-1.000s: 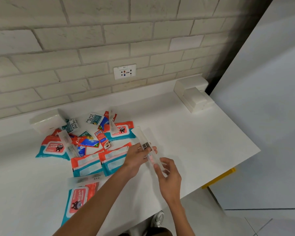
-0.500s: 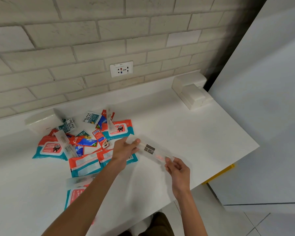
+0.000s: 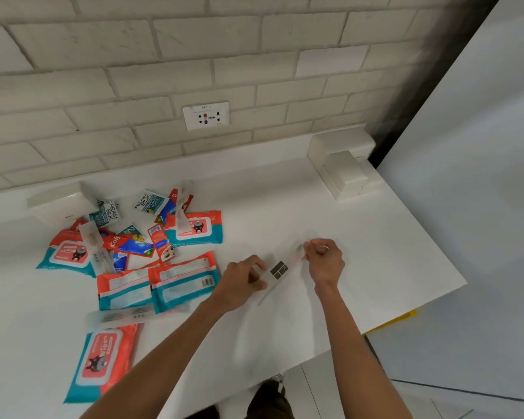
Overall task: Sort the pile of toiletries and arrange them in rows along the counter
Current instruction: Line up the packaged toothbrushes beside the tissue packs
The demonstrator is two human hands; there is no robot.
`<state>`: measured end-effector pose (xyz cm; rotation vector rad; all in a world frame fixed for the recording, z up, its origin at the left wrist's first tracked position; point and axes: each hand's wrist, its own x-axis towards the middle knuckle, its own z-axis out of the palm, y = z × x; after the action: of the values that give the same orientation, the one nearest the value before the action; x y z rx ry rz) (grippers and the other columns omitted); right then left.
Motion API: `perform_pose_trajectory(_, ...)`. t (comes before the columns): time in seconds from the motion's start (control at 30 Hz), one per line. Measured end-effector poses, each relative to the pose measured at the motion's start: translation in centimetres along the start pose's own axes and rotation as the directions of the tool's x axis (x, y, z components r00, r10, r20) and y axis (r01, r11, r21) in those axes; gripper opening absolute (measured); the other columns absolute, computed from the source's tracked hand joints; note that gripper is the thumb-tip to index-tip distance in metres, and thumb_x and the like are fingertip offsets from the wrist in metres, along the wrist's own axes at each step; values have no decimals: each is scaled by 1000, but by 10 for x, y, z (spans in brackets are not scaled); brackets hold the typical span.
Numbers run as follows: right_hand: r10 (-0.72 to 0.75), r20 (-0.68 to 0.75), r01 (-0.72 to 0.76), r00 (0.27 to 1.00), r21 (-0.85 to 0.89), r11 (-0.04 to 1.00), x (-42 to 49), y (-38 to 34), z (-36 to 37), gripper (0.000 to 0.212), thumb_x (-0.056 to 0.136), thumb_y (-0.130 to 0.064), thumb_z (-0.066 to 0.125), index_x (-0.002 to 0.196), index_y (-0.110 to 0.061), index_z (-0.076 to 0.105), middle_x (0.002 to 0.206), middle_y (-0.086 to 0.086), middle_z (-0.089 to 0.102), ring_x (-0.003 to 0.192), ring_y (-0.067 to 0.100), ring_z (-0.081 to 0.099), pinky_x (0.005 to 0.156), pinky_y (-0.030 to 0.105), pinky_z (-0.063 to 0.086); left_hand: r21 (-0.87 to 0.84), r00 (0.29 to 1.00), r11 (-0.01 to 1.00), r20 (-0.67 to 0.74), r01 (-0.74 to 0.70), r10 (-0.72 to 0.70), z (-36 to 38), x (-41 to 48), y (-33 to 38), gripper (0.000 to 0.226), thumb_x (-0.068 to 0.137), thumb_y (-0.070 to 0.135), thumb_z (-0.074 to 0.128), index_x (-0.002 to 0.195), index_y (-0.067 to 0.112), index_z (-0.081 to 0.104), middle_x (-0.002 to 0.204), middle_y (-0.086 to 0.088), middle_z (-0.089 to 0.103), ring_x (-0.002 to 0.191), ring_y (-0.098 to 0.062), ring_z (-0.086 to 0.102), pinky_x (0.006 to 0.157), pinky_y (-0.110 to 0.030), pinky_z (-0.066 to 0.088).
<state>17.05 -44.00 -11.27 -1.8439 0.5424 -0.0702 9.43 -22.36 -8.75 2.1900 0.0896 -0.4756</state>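
Observation:
A clear-wrapped toothbrush pack (image 3: 280, 269) with a dark label lies slanted over the white counter (image 3: 360, 261), right of the pile. My left hand (image 3: 244, 281) pinches its lower end and my right hand (image 3: 324, 258) pinches its upper end. The pile on the left holds several red-and-teal wipes packs (image 3: 194, 226), toothpaste sachets (image 3: 130, 243), Cream Silk sachets (image 3: 150, 202) and other clear toothbrush packs (image 3: 96, 252). One wipes pack (image 3: 100, 361) lies apart near the front edge, with a clear toothbrush pack (image 3: 118, 316) just behind it.
A white block fixture (image 3: 342, 164) stands at the back right corner. A second white block (image 3: 58, 201) sits behind the pile. A wall socket (image 3: 206, 115) is set in the brick wall. The counter ends at its right edge (image 3: 454, 276), with floor below.
Both hands have carried the toothbrush pack to the right, away from the pile, and turned it so the right hand's end now points up and right.

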Motion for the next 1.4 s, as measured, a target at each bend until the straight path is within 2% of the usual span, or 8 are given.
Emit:
perform_pose_trajectory(0.17,-173,124,193,977,-173,966,55,-15,10,10,91,-9,80,91,-15,72,76,-13,70,71,-8,67,82,19,55,84,994,992,43,-99,96,35,28,17,45,95,23,73,133,38,53,107,3,65,90,-12,63,93,-25,54)
perform_pose_trajectory(0.37,-275,296,366,915,-317,875,91,-21,22,16,94,0,69,90,-15,73,80,-7,73,71,-3,65,67,3,45,356,968,903,28,-241,248,71,57,30,52,95,32,71,144,28,55,121,0,60,105,-21,53,97,-35,49)
perform_pose_trajectory(0.53,-359,308,439,881,-254,862,78,-14,9,16,99,-5,70,110,-17,73,103,-3,74,91,8,70,83,18,57,456,943,859,-110,-232,313,88,74,36,56,90,47,73,140,28,58,123,0,55,106,-23,50,92,-39,51)
perform_pose_trajectory(0.63,-400,285,471,871,-255,844,54,0,-9,17,102,-10,67,116,-20,70,110,-3,72,98,12,69,89,26,59,488,924,845,-175,-218,339,91,81,38,53,94,53,59,141,30,55,129,-1,51,116,-24,48,93,-39,50)
perform_pose_trajectory(0.7,-415,300,492,859,-262,830,31,14,-23,19,105,-14,63,123,-21,66,116,-1,71,102,13,69,92,28,58,500,904,831,-193,-244,382,91,84,40,48,98,48,43,141,30,54,136,-2,50,125,-24,45,93,-39,50)
perform_pose_trajectory(0.83,-472,369,587,800,-321,743,-10,51,-39,37,109,-16,57,146,-17,57,147,5,61,129,18,64,102,26,55,426,874,869,-287,-251,393,87,93,45,46,103,38,37,143,20,53,148,-3,50,133,-24,49,96,-41,53)
perform_pose_trajectory(1.1,-619,456,764,640,-461,451,-12,96,-46,45,110,-22,55,151,-4,55,161,13,50,154,22,41,123,45,41,590,911,770,-133,-244,391,77,131,37,50,109,44,29,157,31,36,167,10,29,156,-19,23,120,-39,34)
perform_pose_trajectory(1.4,-588,490,753,643,-542,372,46,79,-41,61,114,-38,44,165,-7,31,173,10,30,163,21,20,130,48,27,511,972,855,-147,-85,185,73,176,62,63,106,61,26,163,39,11,171,19,3,160,-19,2,129,-47,13)
